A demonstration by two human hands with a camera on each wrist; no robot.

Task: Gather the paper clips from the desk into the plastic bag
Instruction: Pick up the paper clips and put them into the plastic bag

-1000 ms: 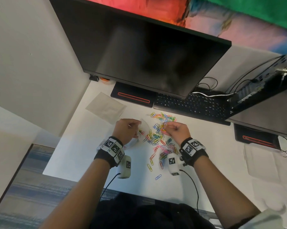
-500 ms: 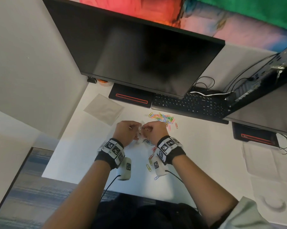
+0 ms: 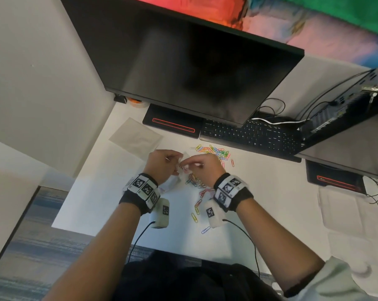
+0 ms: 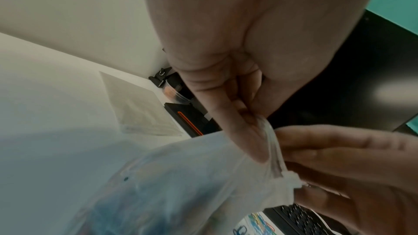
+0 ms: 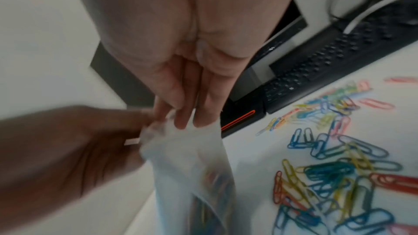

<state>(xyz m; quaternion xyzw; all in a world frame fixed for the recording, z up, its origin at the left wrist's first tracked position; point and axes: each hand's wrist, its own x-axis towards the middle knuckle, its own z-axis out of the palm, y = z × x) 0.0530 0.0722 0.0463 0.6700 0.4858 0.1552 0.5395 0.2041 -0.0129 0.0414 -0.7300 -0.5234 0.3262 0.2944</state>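
Since half a second ago, both hands stay together at the plastic bag (image 3: 176, 181) mouth. My left hand (image 3: 162, 164) pinches the rim; my right hand (image 3: 202, 167) fingers pinch the opposite edge. Loose paper clips (image 3: 214, 152) lie on the desk (image 3: 270, 192), right of the bag.

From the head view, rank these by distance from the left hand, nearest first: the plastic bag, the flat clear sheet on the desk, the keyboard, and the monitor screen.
1. plastic bag: pinched at its mouth by the left hand, with the right hand at the same opening.
2. flat clear sheet: on the desk, just beyond the hand to its left.
3. keyboard: further back, to the right.
4. monitor screen: farthest, at the back.
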